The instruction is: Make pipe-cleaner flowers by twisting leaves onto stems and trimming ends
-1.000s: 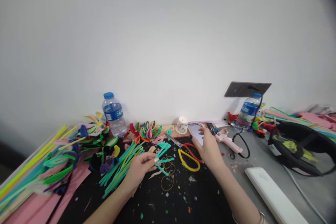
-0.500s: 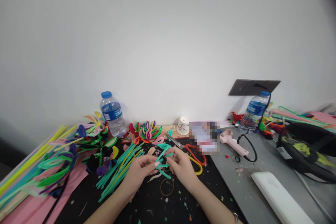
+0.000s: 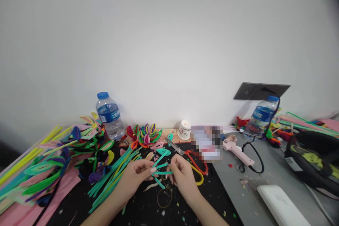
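Note:
Both hands are over the black mat. My left hand (image 3: pixel 138 176) pinches bent teal pipe cleaners (image 3: pixel 160 166) between thumb and fingers. On their other side my right hand (image 3: pixel 183 174) has its fingers closed on the ends. One teal loop sticks up and away from me; a short end points down toward the mat. A bundle of teal and yellow pipe cleaners (image 3: pixel 109 176) lies left of my left hand. Beyond my right hand are scissors (image 3: pixel 195 160) with red and yellow handles. A thin ring (image 3: pixel 164 198) lies below the hands.
Colourful pipe-cleaner flowers (image 3: pixel 145 136) and a water bottle (image 3: pixel 109 116) stand at the back left. A white paper cup (image 3: pixel 184 129) is by the wall. To the right are a pink glue gun (image 3: pixel 239 152), a white power bank (image 3: pixel 280 204) and a black visor-like item (image 3: pixel 312 162).
My hands have drawn a little apart, showing more of the teal pipe cleaners between them. The camera view has shifted slightly.

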A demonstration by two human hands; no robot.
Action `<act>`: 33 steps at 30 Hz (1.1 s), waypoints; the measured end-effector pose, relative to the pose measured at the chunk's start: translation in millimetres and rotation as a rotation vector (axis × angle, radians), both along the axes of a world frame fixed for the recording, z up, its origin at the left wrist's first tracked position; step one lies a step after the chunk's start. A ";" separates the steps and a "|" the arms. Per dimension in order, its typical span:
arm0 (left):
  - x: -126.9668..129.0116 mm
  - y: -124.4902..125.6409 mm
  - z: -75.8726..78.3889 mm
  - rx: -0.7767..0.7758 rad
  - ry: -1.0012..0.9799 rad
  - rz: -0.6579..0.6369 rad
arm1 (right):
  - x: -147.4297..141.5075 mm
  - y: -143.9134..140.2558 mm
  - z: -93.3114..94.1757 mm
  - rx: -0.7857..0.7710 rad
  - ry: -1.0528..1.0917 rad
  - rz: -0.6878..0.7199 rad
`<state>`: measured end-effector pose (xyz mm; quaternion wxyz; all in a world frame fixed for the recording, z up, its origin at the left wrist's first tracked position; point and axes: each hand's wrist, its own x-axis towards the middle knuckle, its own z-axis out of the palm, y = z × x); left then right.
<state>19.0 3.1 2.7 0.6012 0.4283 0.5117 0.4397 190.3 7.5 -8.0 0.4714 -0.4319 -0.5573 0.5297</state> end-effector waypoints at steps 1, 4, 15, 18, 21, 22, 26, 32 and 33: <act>-0.4 0.3 0.7 -0.002 0.005 -0.004 | 0.8 0.4 -0.1 -0.004 -0.009 -0.006; -1.1 0.6 1.6 -0.008 0.007 -0.013 | 2.4 0.4 -1.0 0.004 -0.060 -0.031; -5.3 3.0 -7.2 0.002 -0.027 0.003 | -1.5 -2.1 0.1 -0.141 0.160 0.054; -6.5 3.0 -9.3 -0.044 -0.086 0.065 | -0.8 0.5 -0.2 -0.130 0.192 0.077; -4.6 1.5 -7.8 -0.100 -0.192 0.156 | -0.7 1.2 -0.5 -0.042 0.158 0.053; -3.4 0.7 -6.8 -0.116 -0.226 0.175 | -1.2 0.6 -0.6 -0.021 0.111 0.070; 1.0 -2.9 -4.2 -0.137 -0.300 0.193 | -4.6 -4.0 0.5 0.035 -0.166 0.162; 1.6 -4.8 -7.0 -0.087 -0.254 0.192 | -5.2 -6.5 5.7 0.148 -0.325 0.110; 1.1 -4.5 -7.6 -0.072 -0.225 0.185 | -4.6 -6.1 5.8 0.148 -0.326 0.092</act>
